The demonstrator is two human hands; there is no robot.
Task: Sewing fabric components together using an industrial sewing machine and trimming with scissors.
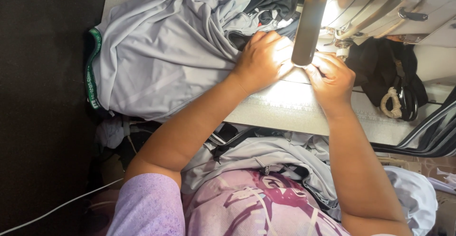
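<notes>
Grey, silky garment fabric lies bunched across the pale bench beside the cream sewing machine. Left hand presses flat on its seam, fingers together; right hand pinches the cloth edge under the dark cylindrical lamp.

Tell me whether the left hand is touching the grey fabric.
Touching. The head view shows the left hand pressed flat on the grey fabric beside the sewing machine, no gap visible.

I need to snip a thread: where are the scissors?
In the head view, the black-handled scissors lie at the right, on dark cloth beside the sewing machine, right of the right hand.
</notes>
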